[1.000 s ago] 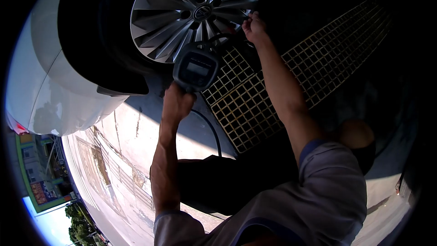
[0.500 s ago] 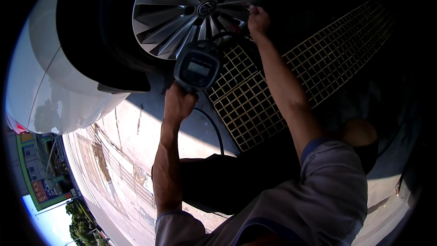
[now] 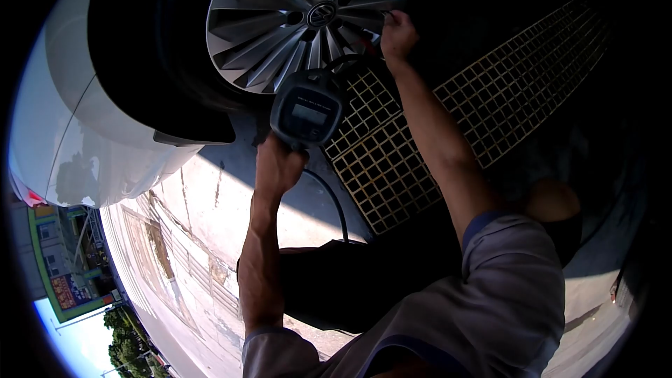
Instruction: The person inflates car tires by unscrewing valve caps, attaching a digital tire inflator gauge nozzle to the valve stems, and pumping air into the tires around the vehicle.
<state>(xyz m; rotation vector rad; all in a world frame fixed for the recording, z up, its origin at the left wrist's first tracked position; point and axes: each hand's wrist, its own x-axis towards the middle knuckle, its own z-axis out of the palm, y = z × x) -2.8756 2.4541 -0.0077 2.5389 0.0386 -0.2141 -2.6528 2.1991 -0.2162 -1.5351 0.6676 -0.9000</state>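
Note:
My left hand [image 3: 281,166] is wrapped round the handle of a dark digital tyre inflator gauge [image 3: 308,110], its display facing up toward me. A short black hose [image 3: 344,57] curves from the gauge's top toward the wheel's lower right edge, where a small red part [image 3: 368,45] shows dimly. My right hand [image 3: 399,33] is at the right edge of the silver multi-spoke wheel [image 3: 322,15]. Its fingers are pinched together; what lies between them is too dark and small to name. The tyre beside that hand is lost in shadow.
A white car body [image 3: 105,133] curves along the left, with a dark wheel arch. Yellowish floor grating [image 3: 392,161] runs under my right arm. Another hose [image 3: 334,199] hangs below the gauge toward my dark-clothed leg [image 3: 329,280]. Sunlit concrete [image 3: 203,238] lies lower left.
The view has shifted slightly, so the wheel and gauge sit a little further right. The gauge has tilted slightly in my left hand. My right hand stays at the wheel's edge, fingers still pinched.

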